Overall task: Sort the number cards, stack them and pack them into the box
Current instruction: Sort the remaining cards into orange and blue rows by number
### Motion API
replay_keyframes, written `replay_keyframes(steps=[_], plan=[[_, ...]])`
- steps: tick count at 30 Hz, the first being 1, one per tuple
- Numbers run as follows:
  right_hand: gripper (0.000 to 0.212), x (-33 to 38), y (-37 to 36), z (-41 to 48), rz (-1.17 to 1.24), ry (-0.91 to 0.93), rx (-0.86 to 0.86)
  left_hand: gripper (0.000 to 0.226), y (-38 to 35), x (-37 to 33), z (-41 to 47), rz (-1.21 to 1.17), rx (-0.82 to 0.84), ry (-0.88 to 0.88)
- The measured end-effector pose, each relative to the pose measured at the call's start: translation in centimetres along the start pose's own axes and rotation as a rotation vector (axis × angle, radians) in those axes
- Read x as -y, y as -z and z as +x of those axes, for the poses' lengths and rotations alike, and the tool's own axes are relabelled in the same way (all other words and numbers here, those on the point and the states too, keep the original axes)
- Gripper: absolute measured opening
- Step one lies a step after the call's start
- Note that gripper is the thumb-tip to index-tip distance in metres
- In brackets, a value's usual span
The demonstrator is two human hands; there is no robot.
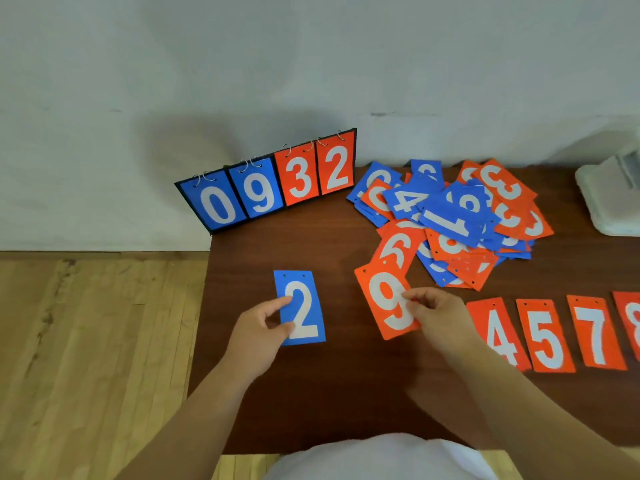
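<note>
head view, left hand [258, 329]: thumb and finger pinch the blue 2 card [304, 306] at its left edge
right hand [438, 317]: pinches the orange 9 card [379, 289], which extends left of the grip, long axis tilted away
orange row [545, 336]: just right of that grip, so this hand is the nearer one

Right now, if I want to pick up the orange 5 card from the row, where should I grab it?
Take the orange 5 card by its near short edge, coming from your side of the table. It lies flat, with the orange 4 card and orange 7 card close along its long sides. The near edge is free: I would lift it with a fingertip, then pinch.
</note>
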State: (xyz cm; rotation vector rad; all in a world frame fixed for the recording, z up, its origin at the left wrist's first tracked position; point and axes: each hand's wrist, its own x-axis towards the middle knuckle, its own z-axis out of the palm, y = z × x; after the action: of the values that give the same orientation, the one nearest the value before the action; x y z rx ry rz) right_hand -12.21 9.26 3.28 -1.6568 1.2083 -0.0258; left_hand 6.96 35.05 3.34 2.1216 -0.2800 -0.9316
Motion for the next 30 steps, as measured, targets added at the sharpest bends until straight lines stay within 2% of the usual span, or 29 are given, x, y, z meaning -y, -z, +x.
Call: replay_keyframes(steps=[3,6,15,20,26,30], plan=[[0.023,-0.9,-0.8,-0.6,-0.014,-0.028,0.017,0.032,-0.4,1.9,-0.5,0.011,0.045,0.022],[0.032,-2.1,-1.6,-1.0,-0.075,-0.028,0.023,0.028,-1.5,3.9,-1.5,0.085,0.098,0.043],[0.029,-3.3,-4.1,-1.8,-0.234,-0.015,0.144,0.040,-4.6,8.4,-6.4,0.384,0.212,-0.031],[0.027,-3.6,-3.7,-2.4,-0.249,0.029,0.213,0.040,-5.7,9.5,-7.6,0.481,0.147,-0.062],[0.026,-5.5,0.2,-3.2,-0.226,0.089,0.235,0.041,-10.1,8.2,-8.4,0.589,0.137,-0.115],[0.027,-7.3,3.9,-3.7,-0.230,0.150,0.229,0.040,-11.3,7.8,-9.1,0.676,0.022,-0.091]])
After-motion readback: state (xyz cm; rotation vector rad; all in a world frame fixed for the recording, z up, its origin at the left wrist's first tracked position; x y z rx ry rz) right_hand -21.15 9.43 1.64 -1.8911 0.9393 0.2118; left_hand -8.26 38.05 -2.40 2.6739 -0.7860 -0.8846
